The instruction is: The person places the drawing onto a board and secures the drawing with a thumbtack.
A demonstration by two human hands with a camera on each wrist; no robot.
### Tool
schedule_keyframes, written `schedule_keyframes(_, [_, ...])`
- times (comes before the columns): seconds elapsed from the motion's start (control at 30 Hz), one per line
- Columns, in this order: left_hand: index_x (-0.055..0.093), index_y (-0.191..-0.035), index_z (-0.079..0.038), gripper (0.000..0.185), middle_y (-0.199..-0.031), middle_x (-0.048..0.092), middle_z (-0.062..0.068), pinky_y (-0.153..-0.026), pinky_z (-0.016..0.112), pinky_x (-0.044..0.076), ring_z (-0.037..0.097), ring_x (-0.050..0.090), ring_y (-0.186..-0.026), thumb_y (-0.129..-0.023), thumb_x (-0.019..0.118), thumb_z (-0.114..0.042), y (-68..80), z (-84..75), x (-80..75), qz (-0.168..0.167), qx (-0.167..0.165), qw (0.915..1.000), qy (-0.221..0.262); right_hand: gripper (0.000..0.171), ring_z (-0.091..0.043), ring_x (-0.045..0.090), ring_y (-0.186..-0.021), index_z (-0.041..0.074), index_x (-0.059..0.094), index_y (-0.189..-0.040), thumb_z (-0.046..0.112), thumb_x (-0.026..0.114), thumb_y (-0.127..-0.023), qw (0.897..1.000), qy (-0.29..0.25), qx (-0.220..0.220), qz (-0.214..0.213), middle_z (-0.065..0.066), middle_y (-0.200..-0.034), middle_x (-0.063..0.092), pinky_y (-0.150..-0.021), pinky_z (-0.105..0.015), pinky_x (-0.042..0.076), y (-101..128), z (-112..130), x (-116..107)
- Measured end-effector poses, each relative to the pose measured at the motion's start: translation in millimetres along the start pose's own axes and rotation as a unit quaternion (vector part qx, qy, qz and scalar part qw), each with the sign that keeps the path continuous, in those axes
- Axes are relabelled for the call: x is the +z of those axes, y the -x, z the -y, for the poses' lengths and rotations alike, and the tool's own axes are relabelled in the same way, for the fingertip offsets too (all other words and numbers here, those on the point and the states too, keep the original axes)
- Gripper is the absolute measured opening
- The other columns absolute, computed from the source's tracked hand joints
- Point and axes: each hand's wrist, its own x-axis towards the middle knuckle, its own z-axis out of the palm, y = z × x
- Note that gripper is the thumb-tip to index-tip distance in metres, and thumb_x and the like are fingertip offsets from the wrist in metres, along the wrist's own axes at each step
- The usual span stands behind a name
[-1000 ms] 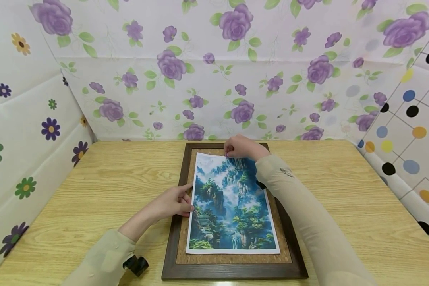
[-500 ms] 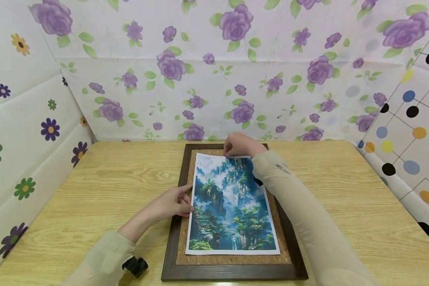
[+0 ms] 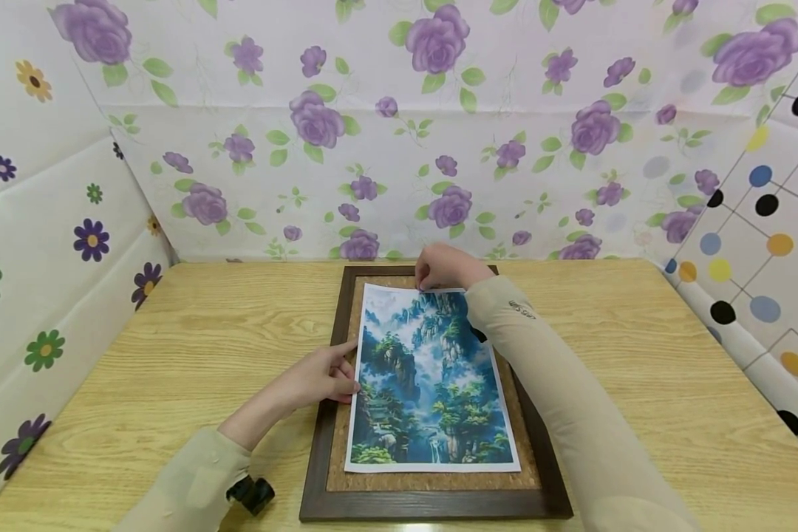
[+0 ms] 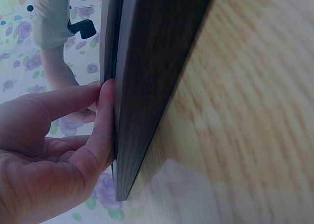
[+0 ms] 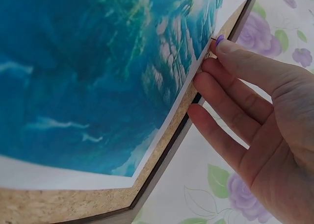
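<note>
A dark wooden frame point(image 3: 432, 507) with a cork backing point(image 3: 439, 481) lies flat on the table. A mountain waterfall print point(image 3: 432, 377) lies on the cork. My left hand point(image 3: 322, 377) rests at the frame's left side, its thumb at the print's edge. In the left wrist view its fingers point(image 4: 100, 121) lie straight against the frame's side point(image 4: 152, 87). My right hand point(image 3: 442, 267) is at the print's top edge. There it pinches a purple pushpin point(image 5: 219, 39) by its head, at the paper's white border point(image 5: 196, 69) over the cork point(image 5: 73, 202).
The light wooden table point(image 3: 638, 355) is walled by floral sheets at the back point(image 3: 439, 148) and left point(image 3: 40, 244), and a dotted sheet on the right point(image 3: 758, 244). A black wrist device point(image 3: 253, 493) sits on my left sleeve.
My right hand has edged a little farther up toward the print's top edge. The left hand, print and frame have stayed in place.
</note>
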Motion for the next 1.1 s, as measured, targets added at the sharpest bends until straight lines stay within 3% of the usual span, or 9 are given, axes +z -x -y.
schedule_keyframes(1.1, [0.016,-0.158,-0.001,0.080,-0.096,0.060,0.014,-0.076,0.033,0.062,0.016,0.067,-0.079,-0.094,0.063,-0.002,0.2,-1.3,-1.1,0.005,0.000,1.0000,-0.001,0.012,-0.018,0.068,-0.086,0.013,0.080,-0.089,0.008,0.069,-0.092,1.000,0.013,0.025,0.004,-0.003,-0.091,0.076,-0.084,-0.035,0.058,1.7,9.6,-3.9])
